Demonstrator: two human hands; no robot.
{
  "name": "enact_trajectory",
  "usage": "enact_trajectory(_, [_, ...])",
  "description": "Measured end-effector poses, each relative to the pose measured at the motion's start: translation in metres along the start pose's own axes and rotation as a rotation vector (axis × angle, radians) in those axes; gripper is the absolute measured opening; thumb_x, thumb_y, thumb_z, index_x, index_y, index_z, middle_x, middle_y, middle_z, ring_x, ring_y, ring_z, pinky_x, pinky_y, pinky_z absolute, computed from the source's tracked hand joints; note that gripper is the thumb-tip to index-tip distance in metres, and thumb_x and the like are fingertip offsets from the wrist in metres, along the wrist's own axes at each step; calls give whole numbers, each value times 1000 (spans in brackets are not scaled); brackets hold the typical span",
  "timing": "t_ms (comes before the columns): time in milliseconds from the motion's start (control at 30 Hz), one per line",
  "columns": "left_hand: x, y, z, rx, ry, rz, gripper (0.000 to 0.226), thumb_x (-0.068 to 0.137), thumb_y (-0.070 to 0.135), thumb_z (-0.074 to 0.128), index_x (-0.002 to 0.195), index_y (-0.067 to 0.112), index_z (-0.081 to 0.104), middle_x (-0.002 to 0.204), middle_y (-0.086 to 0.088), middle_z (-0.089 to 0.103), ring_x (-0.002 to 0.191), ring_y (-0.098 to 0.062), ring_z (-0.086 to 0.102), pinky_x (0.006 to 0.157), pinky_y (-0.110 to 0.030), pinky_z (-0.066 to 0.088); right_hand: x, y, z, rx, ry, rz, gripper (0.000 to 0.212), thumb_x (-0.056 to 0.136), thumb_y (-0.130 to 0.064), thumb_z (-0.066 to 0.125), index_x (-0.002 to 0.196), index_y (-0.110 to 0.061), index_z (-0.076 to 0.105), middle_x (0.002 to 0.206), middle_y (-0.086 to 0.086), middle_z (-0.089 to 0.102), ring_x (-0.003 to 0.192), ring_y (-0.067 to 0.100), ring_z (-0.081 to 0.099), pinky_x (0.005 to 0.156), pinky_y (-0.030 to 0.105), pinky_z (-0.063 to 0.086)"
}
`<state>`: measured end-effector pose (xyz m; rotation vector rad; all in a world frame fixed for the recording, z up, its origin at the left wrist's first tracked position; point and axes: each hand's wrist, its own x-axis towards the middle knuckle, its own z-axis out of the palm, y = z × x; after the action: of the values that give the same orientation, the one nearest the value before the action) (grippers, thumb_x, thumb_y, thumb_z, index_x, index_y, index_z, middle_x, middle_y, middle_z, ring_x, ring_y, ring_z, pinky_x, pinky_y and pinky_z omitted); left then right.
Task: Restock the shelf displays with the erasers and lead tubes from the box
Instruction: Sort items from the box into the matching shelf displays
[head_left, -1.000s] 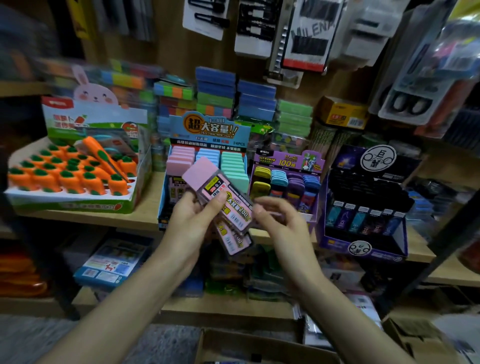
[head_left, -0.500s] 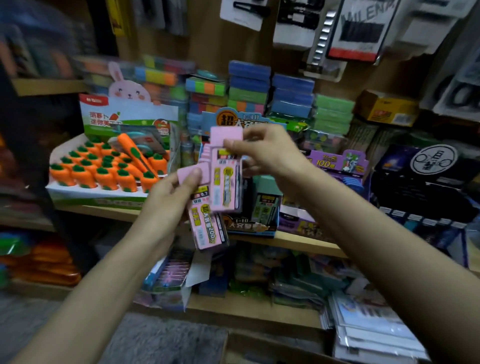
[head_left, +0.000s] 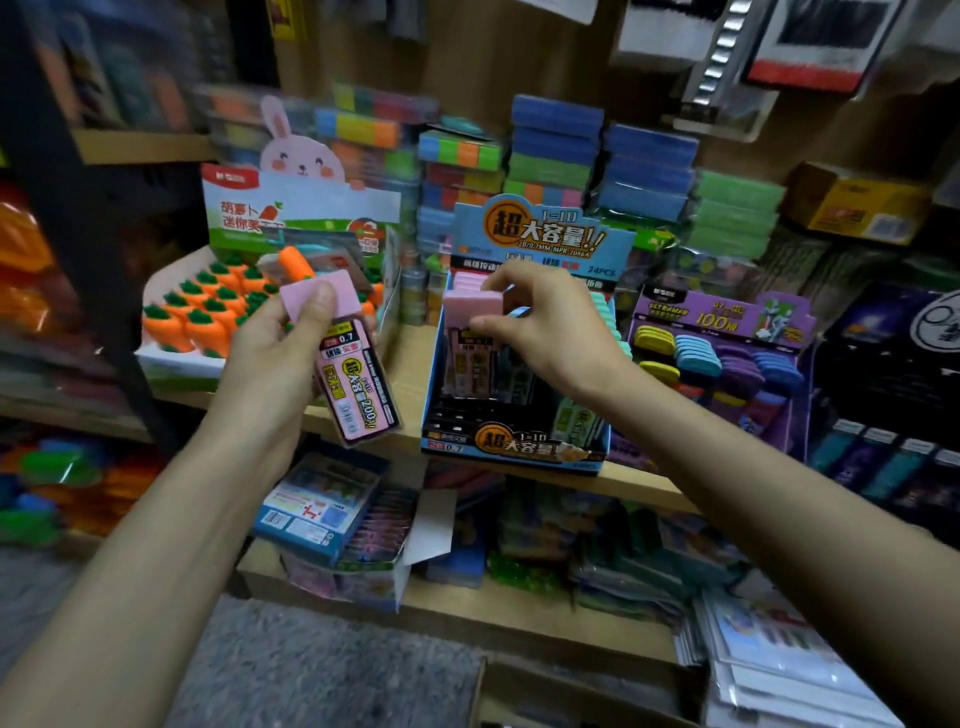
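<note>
The blue display box (head_left: 519, 449) sat at the wooden shelf's (head_left: 644, 487) front edge, a strip of bare board between it and the carrot eraser tray (head_left: 171, 361), dark open slots in its front rows. The right hand (head_left: 550, 332) pinched one upright lead tube (head_left: 470, 345) by its pink cap inside the box's left side. The left hand (head_left: 270, 358) gripped a second lead tube (head_left: 358, 384), thumb on its cap, in the air just left of the box.
</note>
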<state>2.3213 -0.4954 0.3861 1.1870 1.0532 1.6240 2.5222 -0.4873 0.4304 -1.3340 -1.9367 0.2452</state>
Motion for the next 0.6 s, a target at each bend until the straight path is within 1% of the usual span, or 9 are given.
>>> enact_trajectory(67, [0,0,1,-8,2,-6,16,98,31,45,98,26,60,72,11,72,68,-3,67,63,-25,56,0,-3,2,-47,-32,-37,19,80,-19,73,93,-10,62,88,3,64,83,21,61,77,39,50])
enact_trajectory(200, [-4,0,7,-7,4,-22,16,98,31,44,97,28,60,82,7,69,78,-8,65,86,-41,52,2,-6,8,-79,-73,-78,19,80,-18,73,91,-7,62,87,6,65,82,22,60,75,39,49])
enact_trajectory(267, [-5,2,10,-10,-5,-30,15,98,31,44,98,28,59,86,4,67,83,-11,64,91,-44,50,2,-5,13,-71,-43,-46,19,81,-17,72,93,-8,60,86,3,61,82,22,58,71,34,46])
enact_trajectory(333, [-7,3,12,-10,-21,-31,15,98,31,43,98,27,57,88,2,64,87,-14,62,95,-48,48,1,-2,19,-67,7,-4,24,83,-16,70,101,-11,55,86,0,56,81,20,55,66,27,39])
enact_trajectory(400, [-7,3,13,-19,-39,-32,15,99,30,42,97,27,57,90,0,64,90,-16,61,96,-49,47,-2,0,24,-110,43,-42,28,85,-14,68,104,-11,48,85,1,54,81,24,56,65,31,41])
enact_trajectory(467, [-7,2,14,-24,-47,-29,15,99,29,42,96,27,56,88,1,63,87,-15,60,96,-48,47,-4,1,27,-270,93,-133,26,84,-15,68,99,-10,47,89,4,54,78,29,55,63,37,45])
enact_trajectory(533, [-7,0,16,-23,-56,-21,15,99,28,41,96,27,56,85,4,62,83,-12,60,92,-45,47,-5,3,26,-433,123,-175,24,84,-16,67,95,-9,48,99,8,49,76,29,50,57,36,42])
enact_trajectory(600, [-6,-2,17,-14,-71,-23,15,99,28,41,97,27,56,85,4,63,81,-10,61,87,-42,49,-6,3,23,-508,97,-166,19,86,-16,64,96,-6,51,105,10,46,85,27,46,59,37,41])
